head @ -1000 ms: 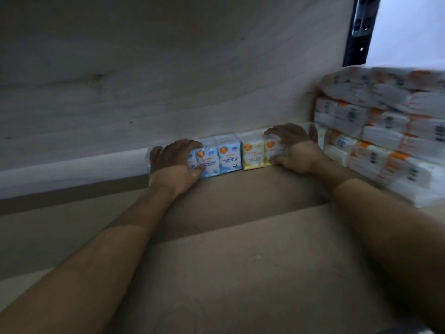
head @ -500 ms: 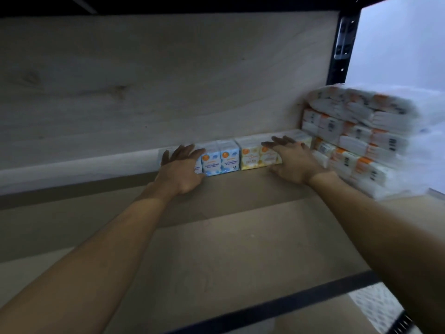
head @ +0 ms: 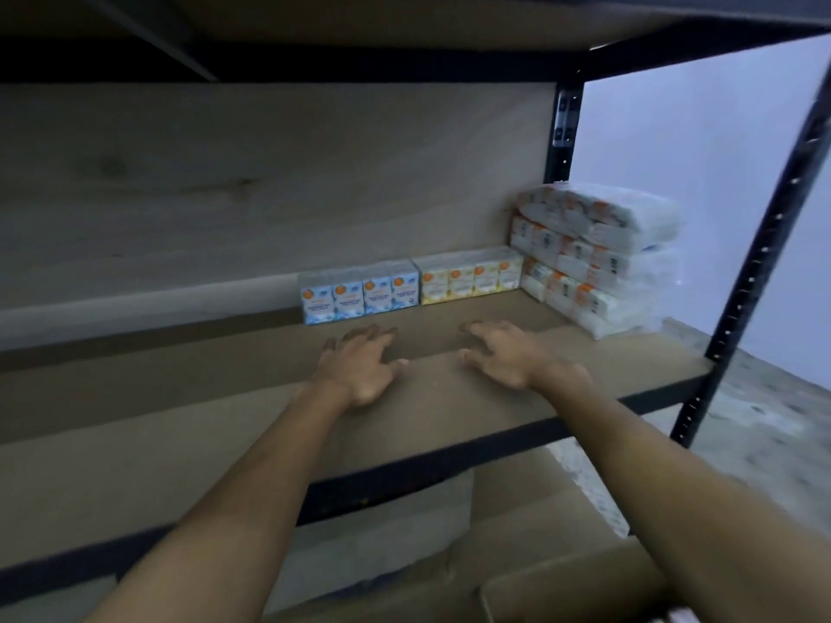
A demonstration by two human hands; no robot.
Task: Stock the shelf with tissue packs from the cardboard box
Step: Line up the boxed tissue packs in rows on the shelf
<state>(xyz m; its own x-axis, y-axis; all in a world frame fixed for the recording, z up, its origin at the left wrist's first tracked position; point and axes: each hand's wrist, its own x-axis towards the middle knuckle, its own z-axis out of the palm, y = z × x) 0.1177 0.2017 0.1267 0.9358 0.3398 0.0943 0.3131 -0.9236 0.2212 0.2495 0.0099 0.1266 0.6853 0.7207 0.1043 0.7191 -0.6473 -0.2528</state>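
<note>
A blue tissue pack (head: 359, 293) and a yellow tissue pack (head: 472, 277) stand side by side against the back wall of the shelf board (head: 180, 424). To their right, white tissue packs with orange labels (head: 598, 258) are stacked high in the corner. My left hand (head: 364, 366) and my right hand (head: 499, 353) hover over the board in front of the row, palms down, fingers spread, holding nothing. The cardboard box (head: 562, 577) lies below the shelf at the bottom right, with its flaps showing.
A black metal upright (head: 760, 263) with holes stands at the shelf's right front corner, another (head: 562, 128) at the back. An upper shelf (head: 359, 47) hangs overhead. The board left of the blue pack is bare. Speckled floor (head: 764, 420) lies to the right.
Both hands have let go of the blue and yellow packs and drawn back toward me. My view has pulled back and now shows the shelf's front edge and the box.
</note>
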